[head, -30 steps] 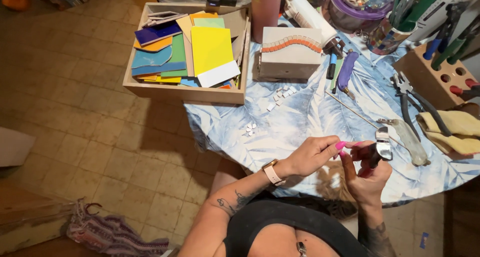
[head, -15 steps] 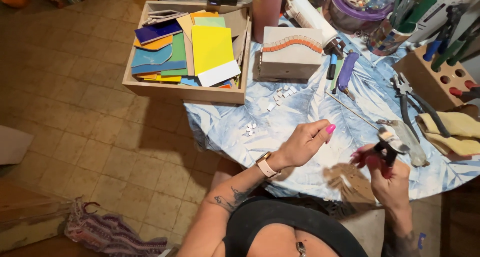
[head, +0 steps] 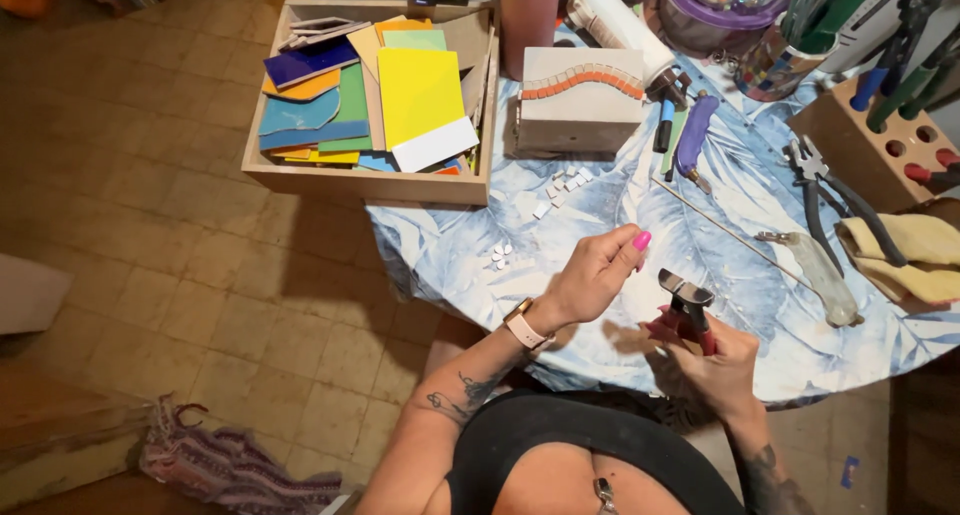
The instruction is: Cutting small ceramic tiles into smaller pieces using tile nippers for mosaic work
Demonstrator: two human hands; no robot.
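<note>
While the right hand (head: 715,365) wraps its fingers tightly around the red handles of a pair of tile nippers (head: 686,310), the tool's dull metal head points up above the knuckles. This hand sits low over the near edge of the round table (head: 450,255), which is draped in a glossy pale-blue cloth printed with large leaves. Just to its left, and not touching it, the left hand (head: 592,275) hovers over the cloth, loosely curled, thumb and pink-nailed forefinger drawn close; whether a chip sits between them I cannot tell. A watch with a pale strap (head: 524,325) circles that wrist.

Small white square tile chips lie on the cloth in two clusters: about five near the left hand (head: 501,254), and roughly eight or nine farther up (head: 562,185). Behind them stands one grey block (head: 580,100), matte like concrete, with a wavy line of orange tesserae across its top. One shallow wooden box (head: 300,170) overhangs the table's left edge, stacked with flat glossy sheets in yellow, green, blue, orange and white. To the right lie a second pair of pliers (head: 815,180) with dark handles, a thin straight rod (head: 725,230), a purple-handled cutter (head: 693,140), folded yellow cloth (head: 905,250), and a drilled wooden tool block (head: 870,140).
</note>
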